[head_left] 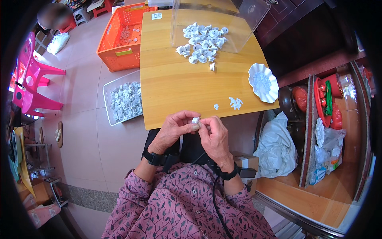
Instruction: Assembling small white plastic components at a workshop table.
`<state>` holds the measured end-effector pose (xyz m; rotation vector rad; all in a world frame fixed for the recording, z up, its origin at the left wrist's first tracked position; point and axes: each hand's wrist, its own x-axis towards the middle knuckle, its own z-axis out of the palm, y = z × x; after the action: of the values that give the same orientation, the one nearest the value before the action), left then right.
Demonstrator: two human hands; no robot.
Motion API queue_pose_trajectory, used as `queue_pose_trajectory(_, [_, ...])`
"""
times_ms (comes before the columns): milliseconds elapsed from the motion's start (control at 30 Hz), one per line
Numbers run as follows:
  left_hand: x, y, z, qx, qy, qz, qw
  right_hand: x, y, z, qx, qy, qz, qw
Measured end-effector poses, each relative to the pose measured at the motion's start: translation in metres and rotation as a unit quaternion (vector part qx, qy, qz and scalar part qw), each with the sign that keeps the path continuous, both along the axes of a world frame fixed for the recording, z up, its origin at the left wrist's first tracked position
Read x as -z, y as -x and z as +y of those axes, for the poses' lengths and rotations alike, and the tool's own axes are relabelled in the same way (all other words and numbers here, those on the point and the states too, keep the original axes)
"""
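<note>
Just off the table's near edge, my left hand (177, 126) pinches a small white plastic part (195, 120) between thumb and fingers. My right hand (213, 133) meets it there, its thumb and fingertips pressed together against the part's right side; whether a smaller piece is between them is hidden. On the wooden table (171, 83), a few tiny white pieces (235, 103) lie near the front edge. A scalloped white dish (273, 92) at the right holds small translucent pieces. Farther back is a pile of white round plastic parts (205, 40), with a single part (212, 67) in front of it.
An orange crate (119, 55) and a clear bin (109, 93) of grey-white round parts stand left of the table. A clear plastic box (242, 36) sits at the back. Right are a white sack (275, 147) and open shelving (306, 131). A pink chair (38, 75) stands far left.
</note>
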<state>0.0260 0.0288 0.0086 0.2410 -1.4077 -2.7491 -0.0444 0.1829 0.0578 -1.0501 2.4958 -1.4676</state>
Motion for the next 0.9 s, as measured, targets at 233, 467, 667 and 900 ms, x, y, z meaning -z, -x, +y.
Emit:
queue_pose_trajectory(233, [0.003, -0.001, -0.001, 0.001, -0.016, 0.001, 1.000, 0.003, 0.001, 0.000, -0.002, 0.004, 0.005, 1.000])
queue_pose_trajectory(467, [-0.001, -0.002, 0.002, -0.013, 0.010, 0.018, 1.000, 0.002, -0.002, 0.001, 0.001, 0.014, 0.010, 1.000])
queue_pose_trajectory(667, [-0.010, -0.004, 0.004, -0.006, 0.014, 0.038, 0.999, -0.007, -0.004, 0.004, 0.002, 0.037, -0.012, 0.999])
queue_pose_trajectory(900, [-0.003, -0.005, 0.005, -0.012, -0.024, 0.052, 0.998, -0.014, -0.006, 0.005, -0.013, 0.031, -0.002, 0.999])
